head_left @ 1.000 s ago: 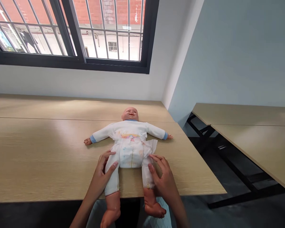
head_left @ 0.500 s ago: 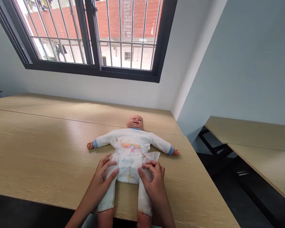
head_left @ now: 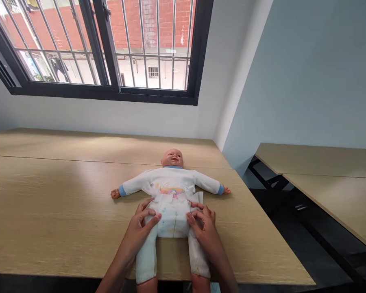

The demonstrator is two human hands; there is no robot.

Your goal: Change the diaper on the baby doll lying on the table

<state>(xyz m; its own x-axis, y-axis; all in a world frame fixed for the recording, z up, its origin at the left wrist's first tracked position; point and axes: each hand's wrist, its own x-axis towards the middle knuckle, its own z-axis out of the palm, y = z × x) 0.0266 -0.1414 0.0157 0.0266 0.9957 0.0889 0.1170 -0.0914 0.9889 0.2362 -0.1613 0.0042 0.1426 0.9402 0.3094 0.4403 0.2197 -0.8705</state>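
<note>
A baby doll [head_left: 171,185] lies face up on a light wooden table [head_left: 49,203], arms spread, legs hanging past the near edge. It wears a white top with blue cuffs and a white diaper [head_left: 172,215]. My left hand [head_left: 142,226] pinches the diaper's left side at the doll's hip. Opposite it, my right hand [head_left: 203,226] pinches the diaper's other side with curled fingers. Both hands rest on the doll's upper legs.
A barred window [head_left: 110,44] runs along the far wall behind the table. A second wooden table [head_left: 323,171] stands to the right across a dark floor gap [head_left: 286,211]. A pale blue wall closes the right side.
Both hands have moved up from the doll's thighs to the sides of the diaper and curled their fingers on it. The camera view has shifted slightly.
</note>
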